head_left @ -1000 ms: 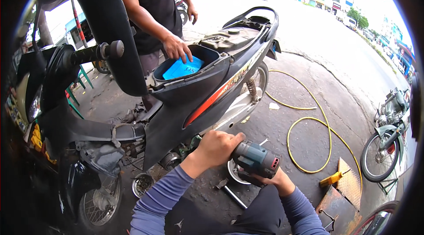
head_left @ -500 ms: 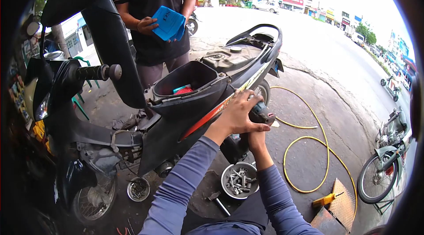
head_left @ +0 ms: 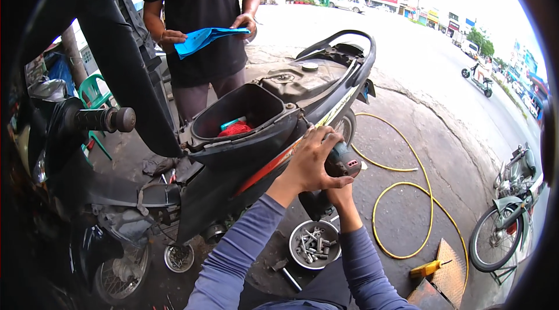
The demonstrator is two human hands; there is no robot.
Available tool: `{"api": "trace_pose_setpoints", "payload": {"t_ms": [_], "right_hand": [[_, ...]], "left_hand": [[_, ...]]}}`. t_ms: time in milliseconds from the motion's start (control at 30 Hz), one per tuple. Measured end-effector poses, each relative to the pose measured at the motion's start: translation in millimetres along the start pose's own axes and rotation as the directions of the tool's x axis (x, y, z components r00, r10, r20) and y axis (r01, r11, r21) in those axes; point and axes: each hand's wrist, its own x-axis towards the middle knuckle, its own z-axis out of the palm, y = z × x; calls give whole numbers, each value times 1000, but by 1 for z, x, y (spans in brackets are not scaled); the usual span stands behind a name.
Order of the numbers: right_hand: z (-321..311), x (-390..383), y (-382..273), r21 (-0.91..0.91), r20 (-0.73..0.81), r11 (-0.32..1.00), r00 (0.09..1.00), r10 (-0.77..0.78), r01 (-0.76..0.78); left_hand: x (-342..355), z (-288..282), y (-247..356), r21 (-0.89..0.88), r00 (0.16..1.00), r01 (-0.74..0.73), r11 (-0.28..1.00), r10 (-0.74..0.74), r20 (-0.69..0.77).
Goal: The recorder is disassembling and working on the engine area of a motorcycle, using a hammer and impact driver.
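Both my hands are on a dark teal cordless impact driver [head_left: 342, 161] beside the rear of a black motorbike [head_left: 233, 208]. My left hand [head_left: 308, 161] is closed over the top of the tool, fingers toward its front end. Below it, my right hand [head_left: 339, 195] grips the handle, its fingers mostly hidden. The driver's nose points at the bike's side panel by the orange stripe [head_left: 265, 170]; my left hand hides most of the front end. With the seat [head_left: 125, 65] raised, the storage bin [head_left: 256, 100] shows a red mesh item [head_left: 236, 129] inside.
A metal bowl [head_left: 315, 264] of sockets and a hammer [head_left: 289, 278] lie below my arms. A smaller bowl [head_left: 169, 259] sits left. A yellow hose [head_left: 432, 217] loops right, near a yellow tool [head_left: 426, 268] and another motorbike [head_left: 499, 228]. Across the bike, someone holds a blue folder [head_left: 204, 39].
The other person has lowered the blue folder flat and now holds it with two hands. My view has shifted slightly; my hands keep their hold on the driver. A scooter on the road has moved left.
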Motion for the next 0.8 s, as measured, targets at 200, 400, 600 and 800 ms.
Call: {"api": "trace_pose_setpoints", "payload": {"t_ms": [200,400,600,800], "right_hand": [[-33,21,-9,-521,179,837,980,-86,169],[-36,30,-18,-463,242,826,942,-232,322],[6,-2,2,-274,20,957,996,-89,91],[10,-9,8,-19,6,989,989,145,-145]], "left_hand": [[-22,-9,-9,-189,990,-91,978,68,-123],[-2,-41,-32,181,977,-69,981,103,-186],[13,-48,-77,695,898,359,623,-434,-75],[10,-32,-79,687,859,474,551,-459,-225]]}}
